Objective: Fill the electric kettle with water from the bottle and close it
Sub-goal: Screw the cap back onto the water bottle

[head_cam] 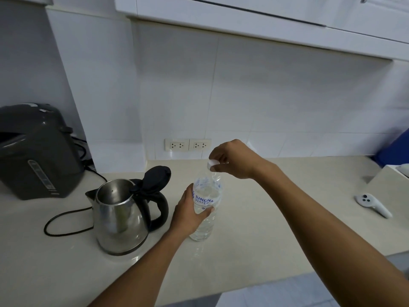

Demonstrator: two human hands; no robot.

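Head view: the water bottle [205, 209], upright on the counter [276, 218] beside the open-lidded kettle [119, 218], is steadied by the clasped left hand [188, 214] while its cap [212, 164] is pinched by the right hand [232, 160], likely for unscrewing.

Two bare forearms are seen, uncovered from elbow to wrist. No sleeve edge is shown within the view. The left hand [188, 214] and the right hand [232, 159] are ungloved, with short nails.

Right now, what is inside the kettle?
The kettle stands with its lid up. Only bare metal wall shows inside, no water visible; the bottom is hidden by the rim.
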